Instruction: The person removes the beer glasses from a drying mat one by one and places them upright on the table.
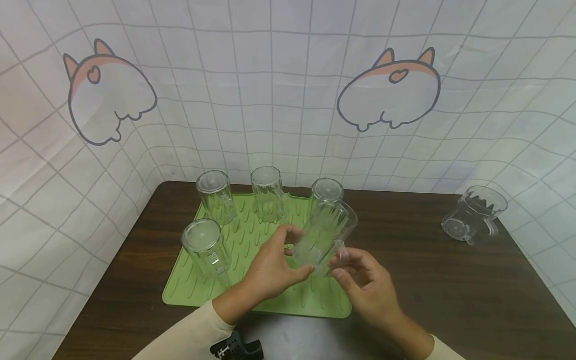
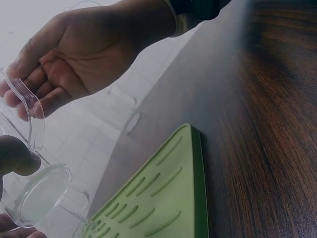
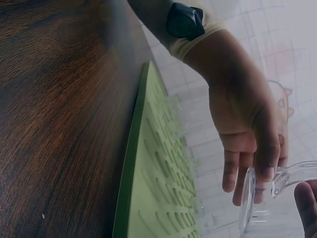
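Drying mat [image 1: 310, 302], green, ribbed; landmark. Clear handled mug [image 1: 321, 240], one, tilted above the mat, rim up and to the right. Left hand [image 1: 276, 267]: thumb and fingers gripping that mug round its base. Right hand [image 1: 369, 285]: thumb and fingers pinching its handle. Inverted mugs [image 1: 213, 200], four: three along the mat's back edge, one at its left. Upright mug [image 1: 474, 215], one, well right of the mat. Step, as judged: turning the held mug over. Next move likely calls for finishing the turn, then lowering it rim-down onto the mat.
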Available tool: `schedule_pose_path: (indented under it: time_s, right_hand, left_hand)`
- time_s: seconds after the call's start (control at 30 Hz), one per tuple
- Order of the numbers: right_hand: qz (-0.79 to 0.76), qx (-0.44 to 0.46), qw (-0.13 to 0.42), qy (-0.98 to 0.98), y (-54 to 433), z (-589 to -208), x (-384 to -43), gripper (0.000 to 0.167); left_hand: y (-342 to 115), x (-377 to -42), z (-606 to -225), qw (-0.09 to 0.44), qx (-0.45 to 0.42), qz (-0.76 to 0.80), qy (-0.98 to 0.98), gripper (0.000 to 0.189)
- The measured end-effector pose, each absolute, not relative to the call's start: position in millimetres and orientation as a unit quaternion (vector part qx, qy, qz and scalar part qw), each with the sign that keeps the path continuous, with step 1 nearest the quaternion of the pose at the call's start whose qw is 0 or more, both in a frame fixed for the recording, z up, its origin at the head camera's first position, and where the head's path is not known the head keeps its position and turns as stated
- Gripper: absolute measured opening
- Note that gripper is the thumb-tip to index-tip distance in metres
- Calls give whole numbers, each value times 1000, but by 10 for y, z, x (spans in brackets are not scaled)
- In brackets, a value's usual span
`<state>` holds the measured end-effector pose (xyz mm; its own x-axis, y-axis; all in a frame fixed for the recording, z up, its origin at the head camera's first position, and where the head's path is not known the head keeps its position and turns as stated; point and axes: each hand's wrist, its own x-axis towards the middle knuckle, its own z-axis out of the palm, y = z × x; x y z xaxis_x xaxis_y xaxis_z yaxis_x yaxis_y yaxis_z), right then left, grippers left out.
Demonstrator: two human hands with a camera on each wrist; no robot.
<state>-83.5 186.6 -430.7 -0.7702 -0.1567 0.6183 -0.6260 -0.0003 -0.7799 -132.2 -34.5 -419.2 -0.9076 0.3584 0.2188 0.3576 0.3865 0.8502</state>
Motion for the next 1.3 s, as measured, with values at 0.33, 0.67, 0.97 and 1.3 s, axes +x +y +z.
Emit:
schedule_pose_path:
  time_s: [0.33,0.67,0.97,1.3]
  right_hand:
    - [628,316,203,-682,1830,-4331,-844,36]
    - [589,323,195,-715,1798,-4292,-837,33]
    - [564,342,205,-723,1790,-4307,-844,15]
    - [546,342,230,-729,1795,-4335,-844,21]
  left_hand:
    - [-317,-1336,-4254,15,206,516,831,67]
    - [-316,-1333,-4279,21,201,512,835,71]
    - [-298,-1348,-4300,17,211,510,833,69]
    - [-318,-1341,-4289,-8,228,499,836,65]
